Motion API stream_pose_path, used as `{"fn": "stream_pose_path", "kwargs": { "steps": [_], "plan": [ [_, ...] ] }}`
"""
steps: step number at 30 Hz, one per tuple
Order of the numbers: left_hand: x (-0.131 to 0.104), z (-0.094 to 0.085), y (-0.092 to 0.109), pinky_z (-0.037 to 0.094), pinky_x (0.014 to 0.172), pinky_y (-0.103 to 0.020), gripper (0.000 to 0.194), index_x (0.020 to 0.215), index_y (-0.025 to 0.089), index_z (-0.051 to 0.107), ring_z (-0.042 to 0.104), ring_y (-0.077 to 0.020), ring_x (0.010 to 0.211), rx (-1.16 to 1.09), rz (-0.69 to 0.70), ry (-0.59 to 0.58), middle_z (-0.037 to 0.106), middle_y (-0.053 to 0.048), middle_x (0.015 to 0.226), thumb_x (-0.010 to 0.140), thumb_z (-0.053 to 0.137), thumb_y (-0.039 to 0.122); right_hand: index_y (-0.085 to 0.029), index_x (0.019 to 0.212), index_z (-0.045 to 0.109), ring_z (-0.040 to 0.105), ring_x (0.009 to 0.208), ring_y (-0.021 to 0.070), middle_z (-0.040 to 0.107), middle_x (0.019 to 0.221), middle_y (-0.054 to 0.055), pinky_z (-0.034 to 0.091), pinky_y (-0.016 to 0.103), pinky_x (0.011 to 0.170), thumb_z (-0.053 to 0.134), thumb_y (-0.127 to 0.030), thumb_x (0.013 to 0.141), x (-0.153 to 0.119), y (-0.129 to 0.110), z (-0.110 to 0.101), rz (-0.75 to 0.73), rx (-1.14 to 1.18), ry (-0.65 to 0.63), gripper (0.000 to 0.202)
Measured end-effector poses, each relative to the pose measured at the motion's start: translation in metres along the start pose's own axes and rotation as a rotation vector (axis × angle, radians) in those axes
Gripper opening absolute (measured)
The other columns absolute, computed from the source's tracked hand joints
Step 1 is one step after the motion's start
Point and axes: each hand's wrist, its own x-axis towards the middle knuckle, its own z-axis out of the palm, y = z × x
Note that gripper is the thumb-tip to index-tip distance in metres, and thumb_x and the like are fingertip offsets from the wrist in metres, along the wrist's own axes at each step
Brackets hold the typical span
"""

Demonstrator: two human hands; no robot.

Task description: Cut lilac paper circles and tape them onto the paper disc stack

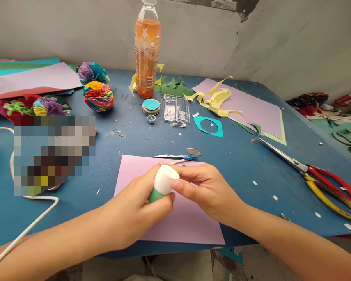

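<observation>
Left hand (pixel 134 205) wrapped round a green tube (pixel 156 196), gripping it tilted; right hand (pixel 212 191) has thumb and fingers pinching its white cap (pixel 164 178). Tube is held over a purple sheet (pixel 190 226), which lies by the near edge of the blue tabletop (pixel 105 146), roughly mid-length. Drawing compass (pixel 189 157) at the sheet's far side, partly over the paper, small blade (pixel 193 151) just beyond. Scissors (pixel 305 169) to the right, handles toward the tabletop's right edge, tips pointing inward. Bottle (pixel 148 58) upright near the far edge (orange drink, capped), disc stack (pixel 151 106) and clear case (pixel 177 108) in front of it. Yellow scraps (pixel 215 99) on paper toward the far right corner. Ruffled flower (pixel 98 96) and others toward the far left corner; pixelated patch (pixel 54 156) nearer, white cable (pixel 43 218) running past the left forearm.
</observation>
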Motion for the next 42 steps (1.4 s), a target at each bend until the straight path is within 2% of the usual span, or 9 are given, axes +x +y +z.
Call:
{"fn": "stream_pose_path", "kwargs": {
  "steps": [4, 10, 18, 24, 29, 33, 36, 38, 42],
  "plan": [
    [0.0, 0.003, 0.002, 0.042, 0.066, -0.026, 0.025, 0.104, 0.022, 0.049, 0.053, -0.0154, 0.077, 0.067, -0.029, 0.027, 0.061, 0.001, 0.089, 0.081, 0.043, 0.017, -0.016, 0.081, 0.07, 0.054, 0.068, 0.0109, 0.062, 0.073, -0.001, 0.047, 0.021, 0.064, 0.055, -0.032, 0.086, 0.0, 0.001, 0.003, 0.034, 0.024, 0.012, 0.023],
    [-0.001, 0.008, -0.002, 0.043, 0.063, -0.026, 0.033, 0.109, 0.021, 0.048, 0.057, -0.0158, 0.075, 0.124, -0.03, 0.095, 0.063, -0.001, 0.092, 0.076, 0.045, 0.016, -0.015, 0.071, 0.065, 0.048, 0.063, 0.0102, 0.056, 0.067, -0.001, 0.043, 0.02, 0.058, 0.052, -0.036, 0.088, -0.001, -0.002, 0.007, 0.017, -0.085, 0.034, 0.03],
    [0.005, -0.003, 0.001, 0.044, 0.073, -0.025, 0.038, 0.108, 0.021, 0.055, 0.055, -0.0156, 0.084, -0.041, 0.058, -0.007, 0.061, 0.0, 0.095, 0.074, 0.044, 0.008, -0.015, 0.086, 0.066, 0.05, 0.064, 0.0103, 0.059, 0.071, 0.0, 0.042, 0.021, 0.06, 0.044, -0.025, 0.09, -0.003, -0.003, -0.001, -0.097, -0.255, 0.006, 0.025],
    [0.006, -0.007, 0.004, 0.038, 0.054, -0.02, 0.009, 0.082, 0.019, 0.052, 0.044, -0.0088, 0.058, -0.215, -0.104, -0.045, 0.048, 0.005, 0.067, 0.076, 0.048, 0.013, -0.018, 0.096, 0.068, 0.05, 0.058, 0.0084, 0.063, 0.069, -0.002, 0.041, 0.019, 0.056, 0.04, -0.022, 0.093, -0.003, -0.003, -0.004, -0.159, -0.265, -0.018, 0.029],
    [0.006, -0.008, 0.003, 0.043, 0.056, -0.025, 0.005, 0.081, 0.018, 0.05, 0.047, -0.0108, 0.059, -0.328, -0.124, -0.078, 0.047, 0.003, 0.065, 0.078, 0.052, 0.022, -0.019, 0.111, 0.067, 0.063, 0.07, 0.011, 0.071, 0.08, 0.0, 0.05, 0.021, 0.065, 0.041, -0.02, 0.092, -0.004, -0.002, -0.002, -0.123, -0.157, 0.004, 0.032],
    [0.004, -0.011, -0.001, 0.045, 0.062, -0.027, 0.008, 0.084, 0.019, 0.051, 0.049, -0.0126, 0.065, -0.385, -0.043, -0.048, 0.048, 0.001, 0.072, 0.079, 0.053, 0.025, -0.02, 0.096, 0.073, 0.064, 0.063, 0.0114, 0.073, 0.079, 0.0, 0.053, 0.022, 0.057, 0.054, -0.023, 0.087, -0.003, 0.001, -0.003, -0.093, -0.166, 0.25, 0.022],
    [0.004, -0.014, -0.008, 0.046, 0.072, -0.029, 0.014, 0.089, 0.02, 0.054, 0.052, -0.016, 0.078, -0.368, 0.12, 0.045, 0.053, -0.002, 0.084, 0.083, 0.048, 0.031, -0.02, 0.079, 0.075, 0.06, 0.054, 0.0104, 0.073, 0.071, -0.001, 0.049, 0.021, 0.047, 0.067, -0.023, 0.078, -0.003, 0.0, -0.004, -0.132, -0.211, 0.401, 0.008],
    [0.004, -0.015, -0.012, 0.045, 0.079, -0.03, 0.018, 0.098, 0.022, 0.056, 0.053, -0.0174, 0.089, -0.298, 0.222, 0.127, 0.055, -0.004, 0.096, 0.087, 0.046, 0.032, -0.019, 0.068, 0.072, 0.058, 0.049, 0.0094, 0.07, 0.061, -0.002, 0.046, 0.02, 0.044, 0.069, -0.022, 0.076, -0.003, -0.002, -0.005, -0.169, -0.236, 0.427, 0.009],
    [0.003, -0.014, -0.015, 0.041, 0.09, -0.03, 0.02, 0.105, 0.025, 0.057, 0.047, -0.018, 0.103, 0.013, 0.399, 0.266, 0.052, -0.004, 0.106, 0.086, 0.056, 0.031, -0.017, 0.059, 0.065, 0.059, 0.05, 0.0081, 0.065, 0.055, -0.002, 0.049, 0.018, 0.05, 0.056, -0.024, 0.086, -0.002, -0.002, -0.006, -0.207, -0.195, 0.383, 0.029]
  ]
}}
